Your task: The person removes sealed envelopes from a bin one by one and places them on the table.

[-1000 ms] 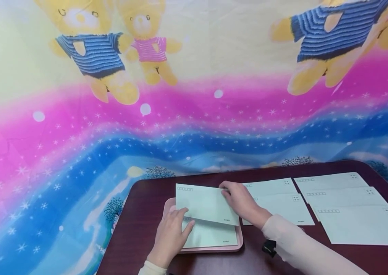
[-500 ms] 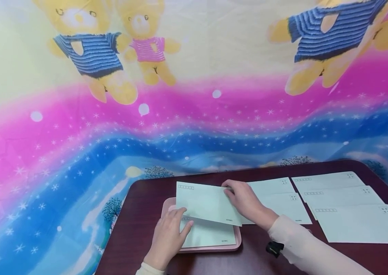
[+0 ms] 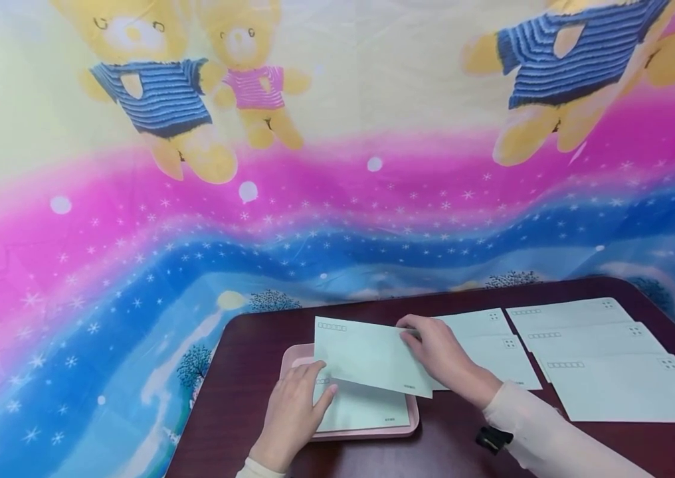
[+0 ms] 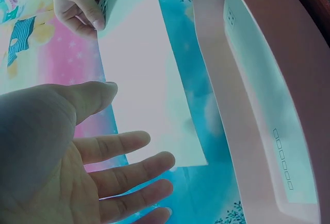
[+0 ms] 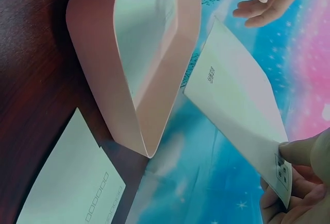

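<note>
Thumb and fingers of my right hand point(image 3: 442, 355) pinch the upper right corner of a pale envelope point(image 3: 367, 358), which is tilted above a pink tray point(image 3: 414, 425). In the right wrist view the thumb lies over the printed stamp box of the envelope point(image 5: 240, 100). Another envelope point(image 3: 367, 406) lies inside the tray. At the tray's left side is my left hand point(image 3: 297, 411), fingers spread and slightly bent. The left wrist view shows nothing gripped by the left hand point(image 4: 72, 147), with the lifted envelope point(image 4: 144, 74) beyond it.
Two overlapping envelopes point(image 3: 493, 358) lie just right of the tray, partly behind my right arm. Farther right, several more envelopes point(image 3: 636, 392) overlap in a column on the dark red table point(image 3: 248, 358). A cartoon-bear cloth point(image 3: 337, 199) hangs behind the table.
My right hand has moved to the right, drawing the envelope a little rightward over the tray. The left hand has stayed nearly in place.
</note>
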Available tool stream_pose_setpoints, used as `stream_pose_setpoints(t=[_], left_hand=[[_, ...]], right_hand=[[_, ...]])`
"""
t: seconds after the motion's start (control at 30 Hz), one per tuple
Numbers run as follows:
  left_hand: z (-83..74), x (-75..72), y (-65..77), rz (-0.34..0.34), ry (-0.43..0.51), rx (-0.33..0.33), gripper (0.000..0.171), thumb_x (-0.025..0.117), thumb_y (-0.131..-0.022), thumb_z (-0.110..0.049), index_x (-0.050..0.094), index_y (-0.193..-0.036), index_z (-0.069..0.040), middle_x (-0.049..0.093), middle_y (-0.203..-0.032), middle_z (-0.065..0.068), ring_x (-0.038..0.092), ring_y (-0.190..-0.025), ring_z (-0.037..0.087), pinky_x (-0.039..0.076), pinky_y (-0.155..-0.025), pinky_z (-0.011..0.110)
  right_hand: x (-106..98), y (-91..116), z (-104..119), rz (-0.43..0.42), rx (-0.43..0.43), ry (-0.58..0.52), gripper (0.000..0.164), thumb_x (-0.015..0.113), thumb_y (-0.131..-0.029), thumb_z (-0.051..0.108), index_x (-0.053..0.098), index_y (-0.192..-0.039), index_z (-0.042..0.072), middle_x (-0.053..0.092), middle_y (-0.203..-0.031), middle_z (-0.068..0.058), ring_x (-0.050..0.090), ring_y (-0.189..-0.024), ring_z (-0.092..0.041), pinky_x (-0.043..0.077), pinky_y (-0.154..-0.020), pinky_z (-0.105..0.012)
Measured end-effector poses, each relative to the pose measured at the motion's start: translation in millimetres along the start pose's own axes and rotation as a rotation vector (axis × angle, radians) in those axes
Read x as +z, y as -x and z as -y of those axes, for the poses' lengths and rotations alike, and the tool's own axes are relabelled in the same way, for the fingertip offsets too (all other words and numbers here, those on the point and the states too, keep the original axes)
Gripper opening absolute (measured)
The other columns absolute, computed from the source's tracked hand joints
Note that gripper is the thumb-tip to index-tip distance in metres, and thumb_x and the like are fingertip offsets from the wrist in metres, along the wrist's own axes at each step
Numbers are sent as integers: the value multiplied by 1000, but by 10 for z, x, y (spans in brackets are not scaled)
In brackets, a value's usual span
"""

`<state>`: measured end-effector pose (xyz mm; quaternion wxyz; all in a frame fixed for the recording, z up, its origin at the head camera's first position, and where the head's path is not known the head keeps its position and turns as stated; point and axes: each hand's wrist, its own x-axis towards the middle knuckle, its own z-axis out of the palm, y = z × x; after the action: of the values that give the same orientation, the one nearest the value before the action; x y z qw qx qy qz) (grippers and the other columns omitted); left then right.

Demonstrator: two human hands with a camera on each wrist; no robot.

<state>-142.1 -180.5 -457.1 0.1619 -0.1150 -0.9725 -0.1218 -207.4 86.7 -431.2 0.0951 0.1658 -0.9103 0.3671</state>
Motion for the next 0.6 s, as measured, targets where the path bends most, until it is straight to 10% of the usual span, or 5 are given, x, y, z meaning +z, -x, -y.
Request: stream_pose_setpoints(t=[0.6], left_hand=[[-99,-54,34,-3,26,24,40,70,-93,-35,67,-125,-11,72,-118,2,65,-113,23,53,-95,45]], right_hand=[[-180,209,-140,-63,-50,53,16,69,-93,4,74,-107,10,77,-107,-7,73,-102,-27,58,-85,-47]])
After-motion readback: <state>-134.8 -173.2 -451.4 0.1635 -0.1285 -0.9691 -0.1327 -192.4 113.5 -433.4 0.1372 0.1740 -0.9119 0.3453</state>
